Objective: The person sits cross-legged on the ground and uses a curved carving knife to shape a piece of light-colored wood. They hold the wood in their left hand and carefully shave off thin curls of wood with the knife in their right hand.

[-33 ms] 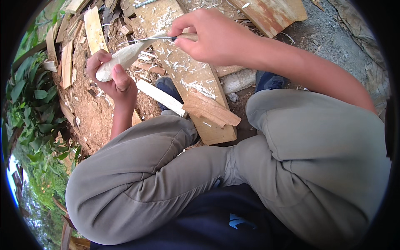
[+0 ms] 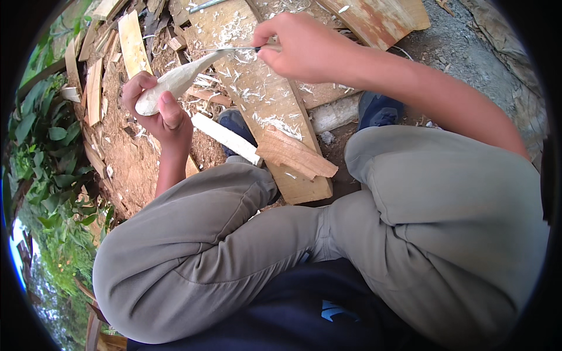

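Head view is showing the left hand (image 2: 158, 111) gripping a pale carved wood piece (image 2: 175, 82) above the sawdust, while the right hand (image 2: 298, 47) is clenching a thin knife (image 2: 234, 49) at its tip; shallow, controlled strokes seem best, over the shaving-strewn plank (image 2: 263, 99).

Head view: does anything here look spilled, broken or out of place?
Pale wood shavings lie scattered over the board, around where the left hand holds a carved wood piece and the right hand holds a thin blade. Nothing looks broken.
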A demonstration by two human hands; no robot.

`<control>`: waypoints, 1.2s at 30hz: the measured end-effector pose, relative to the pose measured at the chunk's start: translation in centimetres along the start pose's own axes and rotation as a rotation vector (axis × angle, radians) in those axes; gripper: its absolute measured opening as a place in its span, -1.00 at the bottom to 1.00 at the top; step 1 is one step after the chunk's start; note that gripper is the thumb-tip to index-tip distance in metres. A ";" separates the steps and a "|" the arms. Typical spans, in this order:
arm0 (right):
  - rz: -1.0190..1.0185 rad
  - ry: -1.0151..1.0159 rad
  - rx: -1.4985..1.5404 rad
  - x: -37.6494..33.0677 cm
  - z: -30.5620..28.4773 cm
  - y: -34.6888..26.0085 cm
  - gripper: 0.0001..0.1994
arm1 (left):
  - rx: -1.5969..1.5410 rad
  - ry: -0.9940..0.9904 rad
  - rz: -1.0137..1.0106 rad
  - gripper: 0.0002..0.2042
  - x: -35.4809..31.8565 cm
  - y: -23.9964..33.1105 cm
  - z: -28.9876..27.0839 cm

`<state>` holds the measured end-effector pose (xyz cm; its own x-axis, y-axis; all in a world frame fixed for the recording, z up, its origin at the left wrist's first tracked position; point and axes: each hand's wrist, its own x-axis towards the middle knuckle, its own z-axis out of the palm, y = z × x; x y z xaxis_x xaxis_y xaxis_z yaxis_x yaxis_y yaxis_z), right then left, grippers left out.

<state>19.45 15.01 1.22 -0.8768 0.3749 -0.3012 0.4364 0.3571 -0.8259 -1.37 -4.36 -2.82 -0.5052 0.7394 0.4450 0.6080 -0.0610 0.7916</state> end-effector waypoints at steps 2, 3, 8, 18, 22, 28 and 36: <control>0.115 -0.085 -0.152 0.9 -0.4 1.0 -0.74 | -0.020 0.033 -0.031 -0.60 0.0 0.3 0.1; -0.021 0.017 0.003 -0.1 0.1 0.8 -0.75 | -0.013 0.034 -0.051 -0.60 0.0 0.5 0.0; -0.004 0.060 0.105 0.0 0.9 1.6 -0.70 | -0.010 0.037 -0.034 -0.66 -0.5 0.2 0.0; -0.045 0.005 0.151 -0.1 -0.8 -1.2 -0.74 | -0.059 0.071 -0.042 -0.80 -0.1 1.2 0.6; -0.014 -0.083 -0.062 0.8 -0.3 0.9 -0.76 | -0.045 0.021 0.038 -0.78 -0.3 0.7 0.2; -0.043 0.033 0.093 -0.6 0.1 -0.7 -0.74 | -0.145 0.081 -0.139 -0.75 -0.6 1.8 0.5; 0.086 -0.060 -0.057 0.3 -0.4 0.8 -0.76 | 0.002 0.081 0.004 -0.72 -0.2 0.8 0.8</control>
<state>19.58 15.72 0.63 -0.8452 0.3547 -0.3997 0.5201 0.3740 -0.7679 -0.30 -3.97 -2.60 -0.5505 0.6826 0.4806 0.6113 -0.0625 0.7889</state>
